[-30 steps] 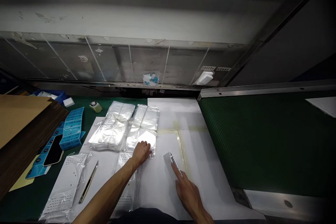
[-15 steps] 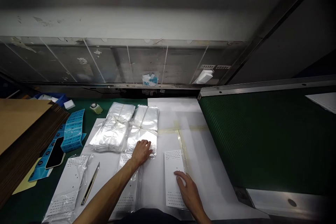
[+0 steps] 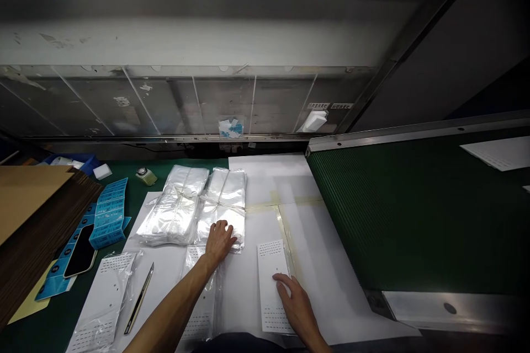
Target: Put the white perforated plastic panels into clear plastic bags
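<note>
My left hand [image 3: 220,241] rests palm down on the near end of a tied bundle of clear plastic bags [image 3: 223,190], its fingers bent and apart. A second tied bundle [image 3: 176,207] lies beside it on the left. My right hand [image 3: 296,300] lies over the right edge of a flat white panel [image 3: 269,273] with rows of slots, thumb and index finger on its top, slightly apart. Under my left forearm another slotted panel in clear wrapping [image 3: 201,314] is partly hidden. A third wrapped panel [image 3: 101,303] lies farther left, next to a utility knife [image 3: 139,298].
White sheets [image 3: 323,265] joined with tape cover the bench. To the right runs a green conveyor belt [image 3: 414,220] with white papers [image 3: 501,153]. At left are stacked cardboard [image 3: 41,198], blue labels [image 3: 110,212], a phone [image 3: 80,251] and a small glass jar [image 3: 146,176].
The view has shifted slightly, moving the scene a little left. Both hands stay in nearly the same places, on the bag bundle and the white panel.
</note>
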### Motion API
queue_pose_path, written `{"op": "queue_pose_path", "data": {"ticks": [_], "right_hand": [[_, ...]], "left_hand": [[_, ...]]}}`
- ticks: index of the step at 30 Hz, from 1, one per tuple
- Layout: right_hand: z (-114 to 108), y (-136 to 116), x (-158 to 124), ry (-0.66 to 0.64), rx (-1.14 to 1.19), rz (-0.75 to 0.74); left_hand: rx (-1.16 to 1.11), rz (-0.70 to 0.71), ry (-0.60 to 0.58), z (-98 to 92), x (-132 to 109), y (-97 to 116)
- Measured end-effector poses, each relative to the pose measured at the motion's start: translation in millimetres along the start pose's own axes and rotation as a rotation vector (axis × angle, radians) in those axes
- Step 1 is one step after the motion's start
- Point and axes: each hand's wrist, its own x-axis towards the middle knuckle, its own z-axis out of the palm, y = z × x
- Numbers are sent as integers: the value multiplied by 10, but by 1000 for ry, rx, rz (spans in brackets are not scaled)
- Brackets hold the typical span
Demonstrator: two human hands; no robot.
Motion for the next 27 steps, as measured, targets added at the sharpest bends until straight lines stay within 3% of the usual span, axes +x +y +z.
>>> {"op": "queue_pose_path", "data": {"ticks": [9, 16, 22, 27], "right_hand": [[-1, -8, -6, 2, 33, 6], [8, -35, -12, 4, 121, 25], [67, -311, 143, -32, 325, -8], [245, -611, 396, -139, 509, -2]], "left_hand": [[-79, -54, -92, 53, 15, -47], [-281, -127, -94, -20, -6, -134], [-520, -233, -61, -114, 22, -161], [-731, -409, -28, -192, 56, -226]]}}
